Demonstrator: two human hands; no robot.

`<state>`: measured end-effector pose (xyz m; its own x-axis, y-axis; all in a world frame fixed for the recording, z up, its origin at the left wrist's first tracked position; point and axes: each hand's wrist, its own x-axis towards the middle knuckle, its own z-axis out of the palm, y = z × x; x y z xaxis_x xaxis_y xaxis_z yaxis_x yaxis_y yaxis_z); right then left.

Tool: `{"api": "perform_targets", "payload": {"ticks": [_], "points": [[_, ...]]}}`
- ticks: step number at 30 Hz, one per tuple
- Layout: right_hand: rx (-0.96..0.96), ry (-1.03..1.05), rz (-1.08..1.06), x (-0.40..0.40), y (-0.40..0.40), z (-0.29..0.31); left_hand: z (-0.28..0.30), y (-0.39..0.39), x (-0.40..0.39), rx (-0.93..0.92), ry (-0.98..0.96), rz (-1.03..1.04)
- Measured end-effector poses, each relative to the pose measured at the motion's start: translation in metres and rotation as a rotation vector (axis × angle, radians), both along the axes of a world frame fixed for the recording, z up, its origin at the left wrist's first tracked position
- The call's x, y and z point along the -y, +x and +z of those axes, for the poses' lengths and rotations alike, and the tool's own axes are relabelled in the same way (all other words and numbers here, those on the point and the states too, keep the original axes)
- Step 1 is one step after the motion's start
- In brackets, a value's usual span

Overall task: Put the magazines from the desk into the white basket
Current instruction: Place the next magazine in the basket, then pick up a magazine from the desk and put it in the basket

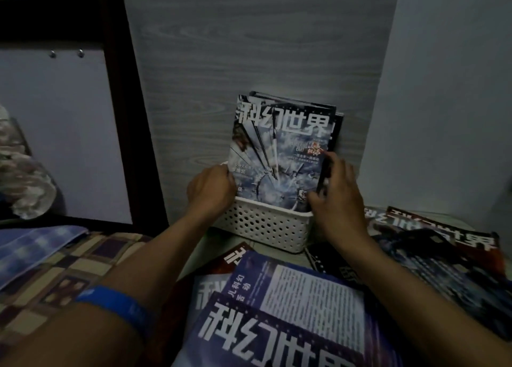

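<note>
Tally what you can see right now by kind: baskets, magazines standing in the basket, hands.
White basket: 1
Magazines in the basket: at least 2; those behind the front cover are hard to separate
Hands: 2, left hand and right hand
Total: at least 5

I note a dark wooden frame, a checkered quilt beside it, and a grey woodgrain wall behind.

The blue-grey magazine standing in the white basket reads "科幻世界". The dark blue magazine lying nearest on the desk shows the same title upside down.
</note>
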<state>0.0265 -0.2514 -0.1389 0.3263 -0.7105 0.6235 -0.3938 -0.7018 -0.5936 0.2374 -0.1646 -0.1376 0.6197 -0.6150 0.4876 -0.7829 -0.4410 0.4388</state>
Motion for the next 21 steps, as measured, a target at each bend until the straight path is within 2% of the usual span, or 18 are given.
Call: {"api": "perform_targets", "payload": {"ticks": [6,10,13,17,19,21], "points": [[-0.399,-0.163,-0.047,-0.01,-0.011,0.007,-0.002,-0.016,-0.011,-0.114,0.137,-0.143],[-0.451,-0.035,0.1,-0.03,-0.036,0.007,-0.011,-0.034,-0.05,-0.026,0.398,-0.245],[-0.641,-0.072,0.185,-0.053,-0.074,0.002,-0.008,-0.054,-0.082,0.123,0.617,-0.247],[-0.66,-0.113,0.336,-0.083,-0.138,0.017,0.014,-0.093,-0.112,0.049,0.458,-0.384],[-0.809,-0.034,0.44,-0.091,-0.174,0.027,0.018,-0.12,-0.123,0.112,0.418,-0.499],[-1.068,0.159,0.523,-0.099,-0.202,0.035,0.023,-0.147,-0.129,0.198,0.454,-0.598]]}}
